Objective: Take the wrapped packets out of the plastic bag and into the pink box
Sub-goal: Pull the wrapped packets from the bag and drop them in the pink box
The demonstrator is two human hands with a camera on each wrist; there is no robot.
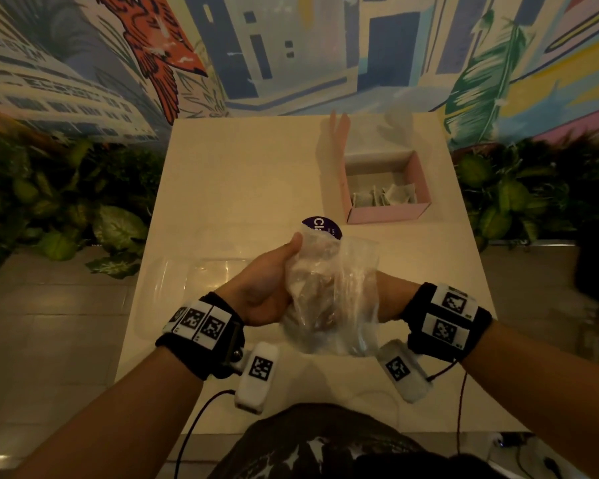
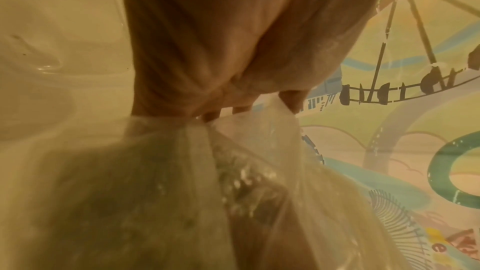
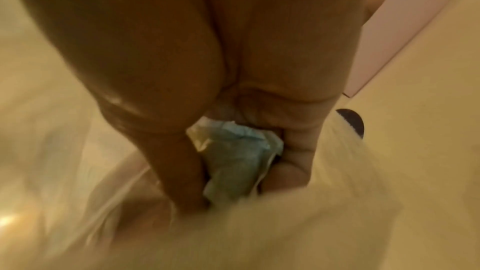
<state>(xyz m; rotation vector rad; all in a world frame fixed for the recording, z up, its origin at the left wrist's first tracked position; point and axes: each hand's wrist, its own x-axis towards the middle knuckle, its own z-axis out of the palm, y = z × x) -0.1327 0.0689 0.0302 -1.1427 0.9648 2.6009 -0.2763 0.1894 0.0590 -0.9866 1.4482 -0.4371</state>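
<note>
Right hand [image 3: 259, 81] is reaching inside the crumpled clear plastic bag [image 1: 329, 295], its thumb and fingers pinching a pale blue-grey wrapped packet [image 3: 233, 163]. Left hand [image 1: 260, 288] is gripping the bag's upper edge, holding it above the cream square table [image 1: 242, 174]. Farther away, to the right, the open pink cardboard box [image 1: 388, 210] is holding several packets [image 1: 382, 195].

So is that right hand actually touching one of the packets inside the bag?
Touching. The right wrist view shows the right hand with thumb and fingers closed around a wrapped packet inside the plastic bag.
</note>
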